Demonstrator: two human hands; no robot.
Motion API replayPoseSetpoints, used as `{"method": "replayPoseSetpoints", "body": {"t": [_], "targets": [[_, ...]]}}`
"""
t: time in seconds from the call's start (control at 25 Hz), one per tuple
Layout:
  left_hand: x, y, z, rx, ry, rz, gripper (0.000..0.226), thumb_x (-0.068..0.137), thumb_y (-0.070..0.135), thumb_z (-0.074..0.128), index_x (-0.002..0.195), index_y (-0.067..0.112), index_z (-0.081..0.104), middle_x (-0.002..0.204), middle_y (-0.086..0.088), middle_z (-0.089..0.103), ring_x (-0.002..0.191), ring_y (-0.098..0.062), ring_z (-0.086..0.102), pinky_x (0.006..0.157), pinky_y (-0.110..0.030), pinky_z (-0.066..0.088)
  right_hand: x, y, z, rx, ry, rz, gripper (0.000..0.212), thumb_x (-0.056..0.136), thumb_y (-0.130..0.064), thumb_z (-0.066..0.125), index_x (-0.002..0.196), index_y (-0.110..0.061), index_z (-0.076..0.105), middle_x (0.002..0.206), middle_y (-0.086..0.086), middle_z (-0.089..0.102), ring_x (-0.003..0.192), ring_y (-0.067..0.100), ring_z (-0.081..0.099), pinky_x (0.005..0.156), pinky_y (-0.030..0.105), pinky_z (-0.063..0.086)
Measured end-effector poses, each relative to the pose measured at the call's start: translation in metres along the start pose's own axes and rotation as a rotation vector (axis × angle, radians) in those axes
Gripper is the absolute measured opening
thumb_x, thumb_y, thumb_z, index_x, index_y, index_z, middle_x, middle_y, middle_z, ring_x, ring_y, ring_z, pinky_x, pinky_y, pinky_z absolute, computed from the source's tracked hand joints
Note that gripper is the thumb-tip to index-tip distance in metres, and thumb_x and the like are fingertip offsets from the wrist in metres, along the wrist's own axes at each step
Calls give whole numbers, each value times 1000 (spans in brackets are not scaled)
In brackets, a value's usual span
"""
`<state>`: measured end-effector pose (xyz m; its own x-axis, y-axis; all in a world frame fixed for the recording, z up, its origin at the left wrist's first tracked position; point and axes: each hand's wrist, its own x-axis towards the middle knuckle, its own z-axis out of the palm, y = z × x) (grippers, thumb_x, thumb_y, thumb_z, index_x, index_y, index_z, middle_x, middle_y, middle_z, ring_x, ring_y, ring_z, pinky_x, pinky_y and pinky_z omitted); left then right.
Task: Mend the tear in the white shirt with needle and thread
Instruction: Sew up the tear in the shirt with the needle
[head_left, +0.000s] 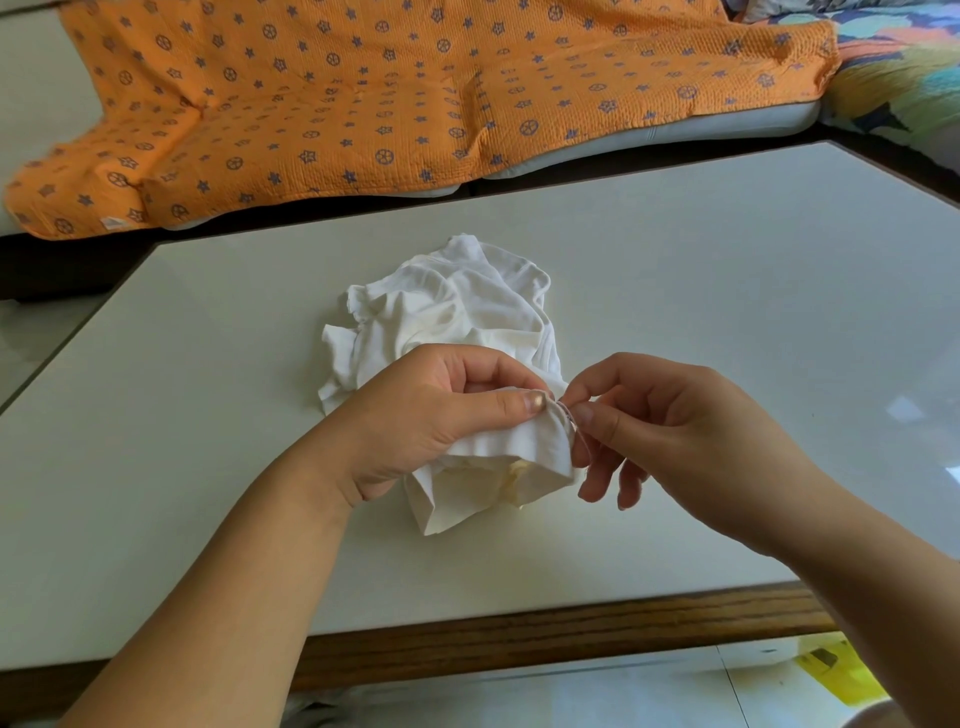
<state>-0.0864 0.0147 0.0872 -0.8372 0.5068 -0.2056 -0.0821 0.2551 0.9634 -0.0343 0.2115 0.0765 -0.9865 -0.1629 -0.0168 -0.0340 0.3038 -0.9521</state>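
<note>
Two hands meet at a raised fold of the shirt (467, 312), its bulk crumpled on the table (727, 312): the left hand (426, 415) grips the fold under its thumb, the right hand (675, 421) pinches what seems the thread (572, 420) at its edge. With layers bunched so, a stitch could catch cloth beneath, or a hard pull pucker the mend.

I'm at home, in a living room: low white table (675, 270) with wood edge, sofa (701, 132) behind it under an orange star-print blanket (363, 93), tiled floor (597, 691) below.
</note>
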Motion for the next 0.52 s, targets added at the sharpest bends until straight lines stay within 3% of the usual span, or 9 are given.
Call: {"method": "replayPoseSetpoints", "body": {"t": [0.24,0.52], "targets": [[0,1,2,-74,-1,-11,18,75,23,69,90,12,72,85,0,75,80,-8,71,69,-17,53,1,0,-1,41,-12,6,17,96,-9,54,87,-17,66,67,8,70,60,24,70,52,29,52],[-1,0,1,-92,0,-23,16,73,24,70,85,15,75,86,-3,75,80,-11,71,69,-20,54,1,1,-1,57,-10,-14,18,96,-7,53,89,-16,67,66,9,70,59,24,70,51,29,53]]}}
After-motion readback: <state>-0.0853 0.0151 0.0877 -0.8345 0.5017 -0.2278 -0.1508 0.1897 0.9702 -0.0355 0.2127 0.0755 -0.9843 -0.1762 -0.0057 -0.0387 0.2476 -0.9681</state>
